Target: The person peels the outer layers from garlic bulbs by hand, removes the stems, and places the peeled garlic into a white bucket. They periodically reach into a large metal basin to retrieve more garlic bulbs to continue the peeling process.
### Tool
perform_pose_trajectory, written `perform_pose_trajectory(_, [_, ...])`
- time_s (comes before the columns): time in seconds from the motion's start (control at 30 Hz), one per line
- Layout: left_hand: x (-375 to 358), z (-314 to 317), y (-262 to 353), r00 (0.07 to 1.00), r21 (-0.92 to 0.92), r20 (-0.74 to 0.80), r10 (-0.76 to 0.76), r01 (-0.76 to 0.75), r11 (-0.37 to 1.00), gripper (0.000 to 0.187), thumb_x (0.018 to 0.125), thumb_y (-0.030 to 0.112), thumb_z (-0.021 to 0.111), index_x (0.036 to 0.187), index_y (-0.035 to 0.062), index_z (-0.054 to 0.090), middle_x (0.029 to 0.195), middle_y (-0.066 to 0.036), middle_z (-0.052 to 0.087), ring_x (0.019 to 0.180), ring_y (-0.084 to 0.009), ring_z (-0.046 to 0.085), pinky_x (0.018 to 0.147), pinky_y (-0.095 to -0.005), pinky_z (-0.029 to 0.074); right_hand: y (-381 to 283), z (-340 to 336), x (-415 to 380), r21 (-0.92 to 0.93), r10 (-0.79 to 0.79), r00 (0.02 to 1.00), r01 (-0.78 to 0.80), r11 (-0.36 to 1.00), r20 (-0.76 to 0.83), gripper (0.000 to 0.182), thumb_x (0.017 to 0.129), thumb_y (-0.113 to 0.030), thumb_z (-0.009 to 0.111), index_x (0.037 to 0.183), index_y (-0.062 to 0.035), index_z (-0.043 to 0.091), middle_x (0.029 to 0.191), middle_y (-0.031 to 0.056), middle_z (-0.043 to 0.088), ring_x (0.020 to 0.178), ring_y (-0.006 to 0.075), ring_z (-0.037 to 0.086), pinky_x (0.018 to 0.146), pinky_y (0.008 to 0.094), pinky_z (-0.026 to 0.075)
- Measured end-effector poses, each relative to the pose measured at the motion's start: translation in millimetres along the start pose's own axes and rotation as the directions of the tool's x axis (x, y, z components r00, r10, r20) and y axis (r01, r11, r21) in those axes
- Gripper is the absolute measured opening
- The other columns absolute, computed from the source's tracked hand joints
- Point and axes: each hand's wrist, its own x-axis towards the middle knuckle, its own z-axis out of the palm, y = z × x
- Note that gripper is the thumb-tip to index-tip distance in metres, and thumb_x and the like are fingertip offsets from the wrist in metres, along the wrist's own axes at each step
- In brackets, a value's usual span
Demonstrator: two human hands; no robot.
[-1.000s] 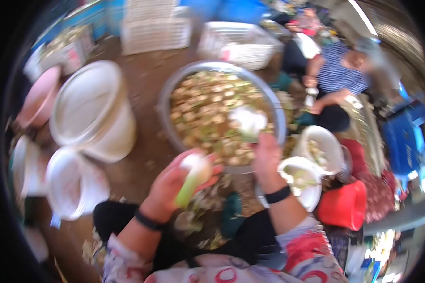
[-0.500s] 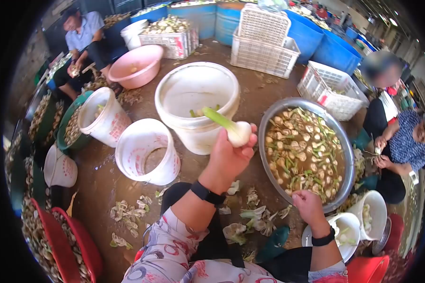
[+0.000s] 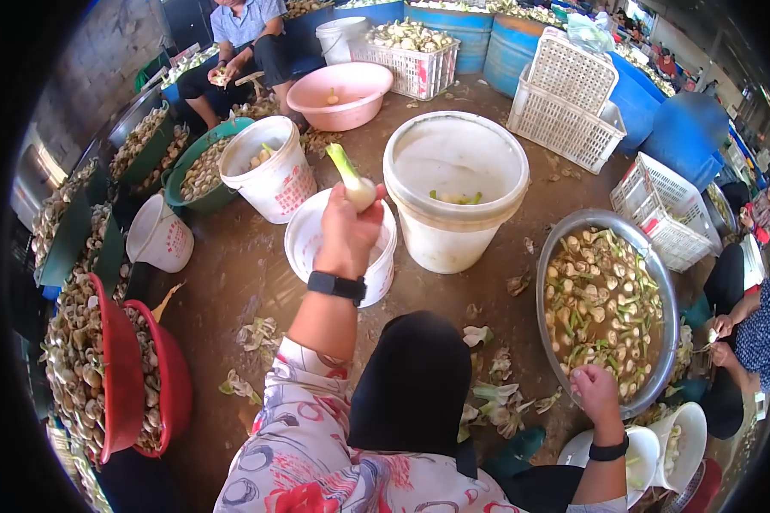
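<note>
My left hand (image 3: 347, 238) is raised over a small white bucket (image 3: 304, 235), its fingers closed around a peeled garlic bulb (image 3: 361, 196) with a thick green stem pointing up and left. Just right of it stands a larger white bucket (image 3: 447, 232) with a few green-stemmed pieces at the bottom. My right hand (image 3: 597, 395) is closed at the near rim of a wide metal basin (image 3: 549, 342). Whatever its fingers hold, if anything, is hidden. Peeled bulbs and green stems float in brownish water inside the basin.
Red tubs (image 3: 124, 376) of unpeeled garlic stand at left. A pink basin (image 3: 351, 107), white crates (image 3: 565, 128) and blue barrels (image 3: 464, 41) lie beyond. Peeled skins (image 3: 498, 402) litter the floor near my legs. Co-workers sit at far left and at right.
My left hand has carried the garlic bulb leftward, from beside the metal basin to over the small white bucket. The view has turned left. My right hand stays closed near the basin rim.
</note>
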Motion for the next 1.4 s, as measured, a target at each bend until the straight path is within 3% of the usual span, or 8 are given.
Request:
perform_pose_trajectory(0.07, [27.5, -44.1, -2.1, 0.963, 0.288, 0.153, 0.22, -0.257, 0.923, 0.02, 0.084, 0.022, 0.043, 0.092, 0.0048, 0.048, 0.085, -0.01, 0.054, 0.077, -0.0275, 0.055, 0.05, -0.028, 0.044, -0.4, 1.0, -2.8, 0.047, 0.019, 1.0, -0.018, 0.999, -0.015, 0.018, 0.078, -0.015, 0.053, 0.077, 0.0014, 0.059, 0.059, 0.0034, 0.056, 0.055, 0.0085, 0.052, 0.053, 0.0223, 0.041])
perform_pose_trajectory(0.3, [13.3, -27.9, -30.4, 0.99, 0.219, 0.003, -0.14, 0.136, 0.966, 0.02, 0.082, 0.024, 0.05, 0.095, 0.0086, 0.045, 0.084, -0.009, 0.05, 0.074, -0.026, 0.051, 0.045, -0.0239, 0.042, -13.7, -8.4, -11.1, 0.347, 0.099, 0.993, -0.071, 0.935, -0.065, 0.019, 0.081, -0.018, 0.051, 0.077, -0.0003, 0.057, 0.062, 0.0019, 0.056, 0.056, 0.0075, 0.052, 0.052, 0.0206, 0.041])
perform_pose_trajectory(0.67, [60.4, -75.6, -28.9, 0.938, 0.545, -0.334, 0.098, 0.107, 0.832, 0.034, 0.082, 0.026, 0.048, 0.111, 0.009, 0.042, 0.097, -0.006, 0.052, 0.094, -0.0227, 0.049, 0.074, -0.0345, 0.04, 5.1, -54.3, -16.4, -0.107, -0.047, 0.96, 0.018, 0.994, -0.277, 0.021, 0.074, -0.023, 0.05, 0.073, -0.0047, 0.06, 0.065, 0.0148, 0.058, 0.058, 0.0271, 0.056, 0.053, 0.0338, 0.043])
perform_pose_trajectory(0.83, [-68.3, 45.5, -94.6, 0.868, 0.569, 0.302, -0.394, 0.167, 0.805, 0.033, 0.084, 0.023, 0.044, 0.114, 0.0084, 0.044, 0.109, -0.006, 0.051, 0.103, -0.0195, 0.047, 0.08, -0.035, 0.041, 95.9, -83.6, 52.0, -0.006, 0.119, 0.843, -0.143, 0.99, -0.524, 0.018, 0.072, -0.016, 0.047, 0.07, -0.0039, 0.061, 0.07, 0.0175, 0.059, 0.062, 0.0309, 0.057, 0.055, 0.0369, 0.045])
perform_pose_trajectory(0.97, [-150.1, 53.0, -186.1, 0.548, 0.728, 0.411, -0.728, 0.283, 0.624, 0.03, 0.086, 0.023, 0.04, 0.11, 0.0072, 0.047, 0.105, -0.007, 0.054, 0.099, -0.0183, 0.051, 0.079, -0.0329, 0.042, 151.6, -42.9, 92.5, -0.777, 0.092, 0.995, -0.031, 0.629, 0.035, 0.022, 0.07, -0.014, 0.046, 0.074, -0.0002, 0.063, 0.078, 0.0187, 0.06, 0.074, 0.0341, 0.058, 0.067, 0.0404, 0.046])
perform_pose_trajectory(1.17, [-140.2, -5.8, -254.5, 0.606, 0.908, -0.023, -0.795, 0.345, 0.237, 0.022, 0.083, 0.021, 0.045, 0.099, 0.0071, 0.051, 0.093, -0.003, 0.056, 0.086, -0.0168, 0.054, 0.074, -0.031, 0.042, 237.2, -4.7, 119.8, -0.629, 0.338, 0.923, -0.376, 0.68, -0.185, 0.02, 0.069, -0.015, 0.046, 0.07, -0.0036, 0.063, 0.077, 0.0171, 0.06, 0.071, 0.0308, 0.058, 0.062, 0.0368, 0.046])
perform_pose_trajectory(1.27, [-137.4, 7.1, -264.4, 0.567, 0.884, 0.092, -0.819, 0.331, 0.329, 0.02, 0.08, 0.018, 0.047, 0.097, 0.0072, 0.052, 0.092, -0.003, 0.056, 0.086, -0.0148, 0.053, 0.074, -0.0295, 0.041, 306.6, 4.7, 140.9, -0.752, 0.304, 0.862, 0.126, 0.647, 0.406, 0.023, 0.073, -0.022, 0.046, 0.077, -0.0068, 0.062, 0.08, 0.0161, 0.059, 0.066, 0.0286, 0.056, 0.058, 0.0368, 0.043])
perform_pose_trajectory(1.4, [-129.1, 1.0, -284.5, 0.376, 0.984, 0.163, -0.912, 0.006, 0.178, 0.024, 0.08, 0.02, 0.052, 0.101, 0.0076, 0.053, 0.081, -0.001, 0.056, 0.069, -0.0118, 0.052, 0.063, -0.023, 0.042, 218.6, 1.7, 130.7, -0.618, 0.347, 0.887, -0.092, 0.781, 0.306, 0.035, 0.068, -0.037, 0.052, 0.092, -0.0133, 0.062, 0.098, 0.0132, 0.058, 0.088, 0.029, 0.056, 0.077, 0.0355, 0.045])
